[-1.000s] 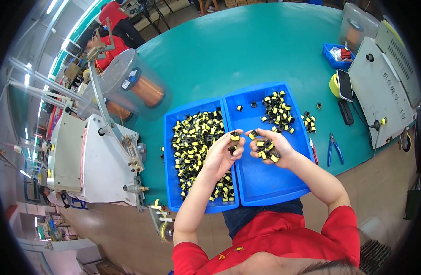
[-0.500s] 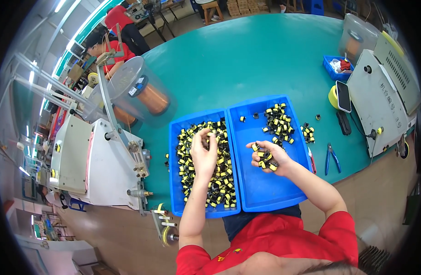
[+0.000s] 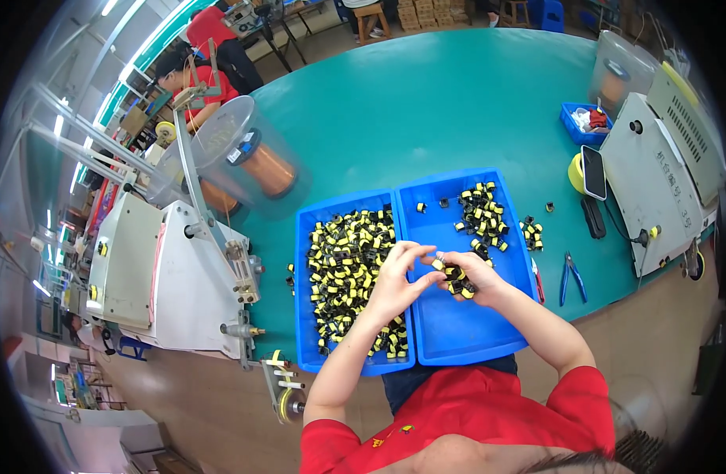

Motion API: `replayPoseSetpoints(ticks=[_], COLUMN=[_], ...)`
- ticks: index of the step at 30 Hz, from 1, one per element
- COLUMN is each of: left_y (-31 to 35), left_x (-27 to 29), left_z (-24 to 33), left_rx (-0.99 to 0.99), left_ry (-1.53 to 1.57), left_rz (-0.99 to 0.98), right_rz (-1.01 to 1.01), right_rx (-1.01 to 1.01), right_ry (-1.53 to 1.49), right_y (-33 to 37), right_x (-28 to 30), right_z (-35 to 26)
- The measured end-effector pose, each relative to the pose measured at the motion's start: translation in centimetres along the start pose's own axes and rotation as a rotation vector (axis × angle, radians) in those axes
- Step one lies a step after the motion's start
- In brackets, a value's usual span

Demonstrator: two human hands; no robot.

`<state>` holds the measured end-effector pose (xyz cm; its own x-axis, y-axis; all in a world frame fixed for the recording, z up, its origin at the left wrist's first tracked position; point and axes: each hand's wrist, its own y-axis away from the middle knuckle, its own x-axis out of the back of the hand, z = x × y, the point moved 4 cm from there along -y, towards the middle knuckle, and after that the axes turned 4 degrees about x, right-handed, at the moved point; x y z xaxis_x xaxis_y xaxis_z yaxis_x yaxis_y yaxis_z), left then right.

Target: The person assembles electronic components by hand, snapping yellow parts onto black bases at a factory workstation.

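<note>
My right hand (image 3: 480, 278) is closed around several small coils (image 3: 457, 286), black pieces wrapped in yellow tape, above the right blue tray (image 3: 450, 336). One more coil (image 3: 438, 264) shows at that hand's fingertips, toward the left hand. My left hand (image 3: 397, 283) is beside it, over the trays' shared edge, thumb and fingers apart around a gap, with nothing seen gripped. Below and left of it, the left blue tray (image 3: 303, 316) holds a thick heap of the same coils (image 3: 351, 261). A smaller pile (image 3: 483, 213) lies in the right tray's far right part.
Right of the trays, loose coils (image 3: 532, 235), blue-handled pliers (image 3: 572, 280), a red-handled tool (image 3: 538, 283) and a phone (image 3: 592, 171) lie on the green table (image 3: 378, 103). White machines (image 3: 193, 292) flank both sides. Copper wire spools (image 3: 270, 170) stand far left; people work beyond.
My left hand has moved right, from above the left tray's heap to beside my right hand. The right hand stays in nearly the same place, still holding its coils.
</note>
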<state>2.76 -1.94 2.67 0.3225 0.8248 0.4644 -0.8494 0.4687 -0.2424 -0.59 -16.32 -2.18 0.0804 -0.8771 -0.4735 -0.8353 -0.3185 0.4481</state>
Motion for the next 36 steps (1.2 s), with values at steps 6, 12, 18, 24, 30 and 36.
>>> replayPoseSetpoints(ticks=[6, 12, 18, 24, 30, 36], left_y=[-0.2, -0.5, -0.1, 0.0, -0.2, 0.2], left_x=[0.0, 0.1, -0.9, -1.4, -0.7, -2.0], left_z=[-1.5, -3.1, -2.7, -2.2, -3.4, -4.1], left_rx=[0.084, 0.285, 0.271, 0.265, 0.159, 0.220], left_ry=[0.047, 0.364, 0.386, 0.316, 0.151, 0.313], left_rz=[0.014, 0.143, 0.157, 0.162, 0.216, 0.240], right_rz=[-0.033, 0.036, 0.086, 0.174, 0.037, 0.015], right_rx=[-0.112, -0.230, -0.178, -0.107, 0.048, 0.277], right_ry=[-0.217, -0.788, -0.649, -0.476, -0.583, -0.553], right_y=[-1.2, -3.4, -2.8, -3.6, -1.4, 7.6], right_x=[0.3, 3.4, 3.6, 4.9, 4.5, 5.9], right_z=[0.7, 2.0, 1.2, 0.9, -2.0, -4.1])
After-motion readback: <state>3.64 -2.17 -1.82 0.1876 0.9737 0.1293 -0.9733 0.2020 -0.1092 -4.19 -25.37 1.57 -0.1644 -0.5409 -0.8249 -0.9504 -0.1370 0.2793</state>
